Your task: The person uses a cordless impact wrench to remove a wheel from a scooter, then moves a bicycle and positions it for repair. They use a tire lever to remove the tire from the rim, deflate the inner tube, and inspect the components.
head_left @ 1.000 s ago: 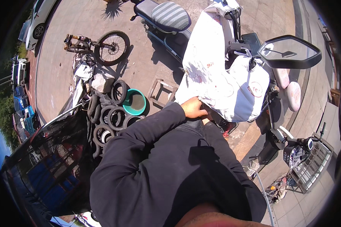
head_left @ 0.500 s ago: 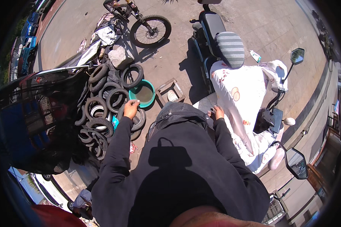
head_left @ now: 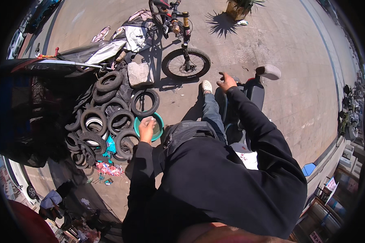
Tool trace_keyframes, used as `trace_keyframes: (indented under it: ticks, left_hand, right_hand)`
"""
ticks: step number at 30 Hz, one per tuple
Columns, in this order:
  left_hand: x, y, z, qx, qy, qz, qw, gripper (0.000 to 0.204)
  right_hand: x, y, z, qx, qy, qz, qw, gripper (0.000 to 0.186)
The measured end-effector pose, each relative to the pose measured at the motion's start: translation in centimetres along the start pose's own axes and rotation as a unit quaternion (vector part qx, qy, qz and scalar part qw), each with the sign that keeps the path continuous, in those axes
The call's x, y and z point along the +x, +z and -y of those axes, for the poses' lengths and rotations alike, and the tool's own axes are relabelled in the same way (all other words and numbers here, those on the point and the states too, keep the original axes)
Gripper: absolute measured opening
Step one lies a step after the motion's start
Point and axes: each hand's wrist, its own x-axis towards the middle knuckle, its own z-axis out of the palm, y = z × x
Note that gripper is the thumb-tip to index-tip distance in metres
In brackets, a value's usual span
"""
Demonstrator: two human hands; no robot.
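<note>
My left hand [head_left: 147,129] hangs above the green basin [head_left: 161,126], which holds murky water and is partly hidden behind it. Its fingers are curled together, and nothing shows in them. Stretched forward, my right hand [head_left: 226,82] has its fingers apart and empty, in front of the dark seat [head_left: 255,93] of a parked scooter. I cannot tell whether it touches the scooter. My foot in a light shoe [head_left: 207,86] is stepping ahead between the basin and the scooter. Just past the basin, a worn tire [head_left: 145,102] leans on the pile.
Several old tires [head_left: 94,121] are heaped on the left, beside a pale stone block [head_left: 139,74]. A bicycle's front wheel [head_left: 186,65] stands ahead. Farther off is a potted plant [head_left: 238,9]. Colourful wrappers [head_left: 109,169] lie near the tires.
I have stepped forward and turned, so the bicycle is nearer the middle. My right hand has moved from beside the scooter's white cover out ahead. My left hand has come over the basin.
</note>
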Motion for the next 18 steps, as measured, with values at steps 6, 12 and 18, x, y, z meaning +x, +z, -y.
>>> trace_keyframes:
  ticks: [6,12,18]
  left_hand:
    - [7.2,15.8,-6.0,-0.032,0.038,-0.061,0.997,0.027]
    - [15.9,25.8,-18.7,-0.058,0.076,-0.143,0.985,0.024]
    - [25.8,29.8,-28.6,-0.132,-0.088,-0.016,0.987,0.043]
  right_hand:
    - [37.1,-8.4,15.5,-0.280,-0.290,0.018,0.915,0.058]
    - [54.4,0.0,21.7,-0.364,-0.219,0.421,0.802,0.052]
    - [54.3,5.4,14.9,-0.166,-0.223,0.269,0.922,0.041]
